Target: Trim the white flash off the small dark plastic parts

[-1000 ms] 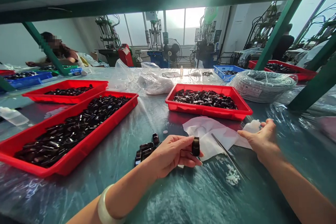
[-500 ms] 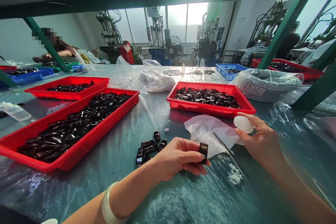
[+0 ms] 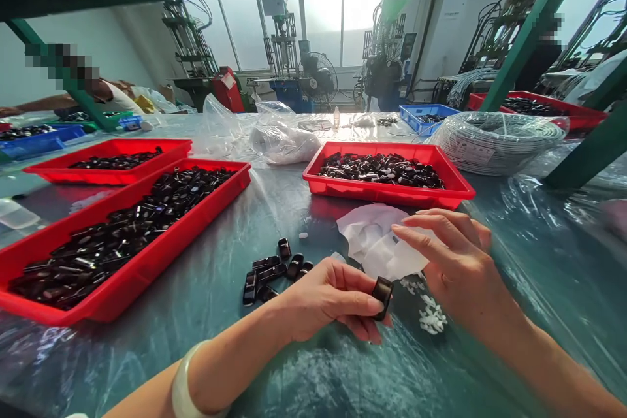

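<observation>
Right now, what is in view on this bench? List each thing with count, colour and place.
red trays: four of black parts, left, far left, centre, far right
blue trays: two, far end and far left
loose black parts: small cluster, by the left hand
white cloth: one, under the right hand
white bits: small pile, front of the cloth
wire coil: one, grey, bagged, right
plastic bags: clear, centre back
fan: one, black, background
left hand: fingers pinch one black part
right hand: open over the cloth
</observation>
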`<action>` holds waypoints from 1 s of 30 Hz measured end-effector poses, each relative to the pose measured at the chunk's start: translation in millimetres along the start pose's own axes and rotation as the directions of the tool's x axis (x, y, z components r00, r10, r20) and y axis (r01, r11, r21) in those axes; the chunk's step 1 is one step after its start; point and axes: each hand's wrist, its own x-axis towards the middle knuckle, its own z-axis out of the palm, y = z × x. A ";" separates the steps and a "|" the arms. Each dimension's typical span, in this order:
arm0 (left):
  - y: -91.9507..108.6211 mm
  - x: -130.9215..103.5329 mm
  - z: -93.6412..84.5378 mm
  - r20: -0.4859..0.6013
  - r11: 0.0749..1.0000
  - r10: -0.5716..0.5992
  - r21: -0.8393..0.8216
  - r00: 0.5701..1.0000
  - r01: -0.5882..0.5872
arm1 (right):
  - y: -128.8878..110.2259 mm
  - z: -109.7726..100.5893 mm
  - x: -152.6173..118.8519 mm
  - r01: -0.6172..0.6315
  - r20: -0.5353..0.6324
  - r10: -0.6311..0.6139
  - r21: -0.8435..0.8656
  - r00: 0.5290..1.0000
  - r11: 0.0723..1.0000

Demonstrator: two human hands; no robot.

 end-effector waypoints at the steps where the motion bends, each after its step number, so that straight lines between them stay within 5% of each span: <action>1: -0.2 0.1 0.0 0.002 1.000 -0.003 0.002 1.000 0.003 | -1.0 -0.3 0.0 0.005 0.003 -0.005 -0.008 1.000 1.000; 30: 1.7 -0.8 0.3 0.021 1.000 -0.011 0.015 1.000 0.010 | -4.2 -5.2 3.8 0.106 0.001 -0.107 0.071 0.994 0.992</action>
